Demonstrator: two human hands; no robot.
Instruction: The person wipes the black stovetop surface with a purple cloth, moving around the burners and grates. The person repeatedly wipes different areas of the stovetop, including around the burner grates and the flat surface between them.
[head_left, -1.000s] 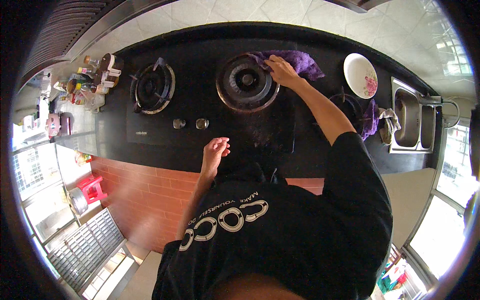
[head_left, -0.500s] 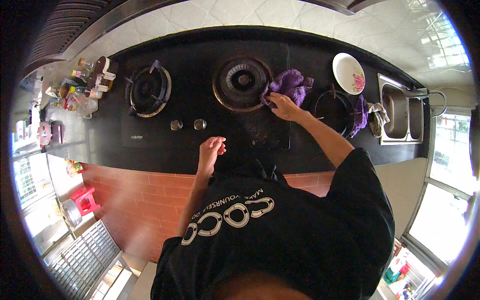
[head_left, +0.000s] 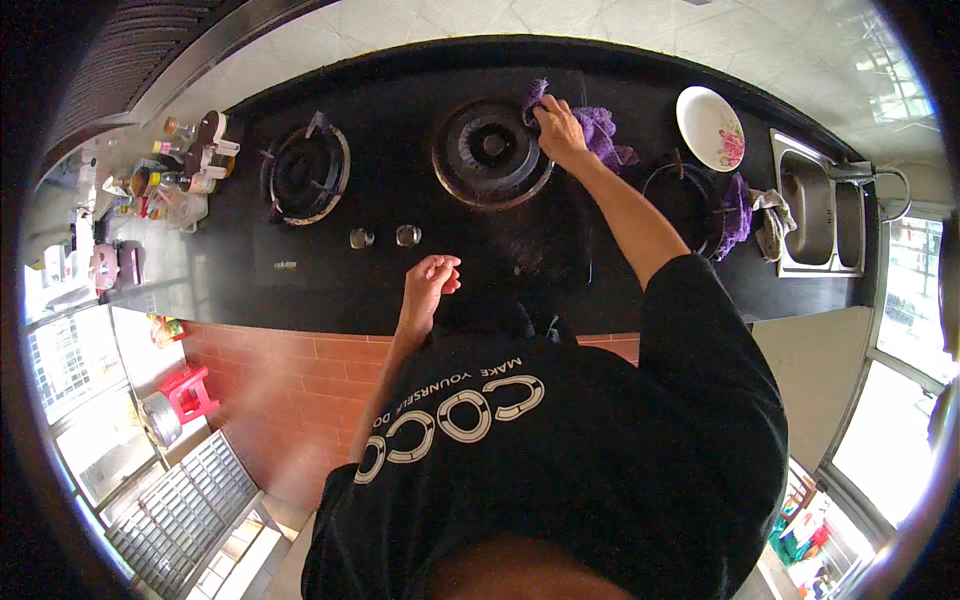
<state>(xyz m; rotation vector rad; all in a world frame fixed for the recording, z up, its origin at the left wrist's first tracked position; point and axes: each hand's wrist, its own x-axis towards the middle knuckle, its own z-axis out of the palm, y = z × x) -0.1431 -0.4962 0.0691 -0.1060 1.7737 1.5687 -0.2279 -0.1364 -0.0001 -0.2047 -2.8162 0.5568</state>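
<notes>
My right hand [head_left: 560,133] is closed on a crumpled purple cloth [head_left: 600,135], pressing it at the upper right edge of the middle burner [head_left: 480,160]. The cloth bunches out beside my fingers. My left hand [head_left: 433,285] hovers over the front of the black stovetop [head_left: 520,250], just below two metal knobs [head_left: 408,236]; its fingers are loosely bent, with nothing in them. A black metal pan support [head_left: 670,175] lies on the counter to the right of my right hand.
The left burner [head_left: 305,175] has its pan support on. Several bottles [head_left: 175,180] crowd the left end. At right are a flowered white plate [head_left: 708,125], another purple cloth [head_left: 735,220], a beige rag [head_left: 775,225] and a steel sink [head_left: 805,210]. A red stool [head_left: 190,395] stands below, left.
My right hand moved down along the burner's right side, then back up to its upper right with the purple cloth. My left hand stays low by the knobs.
</notes>
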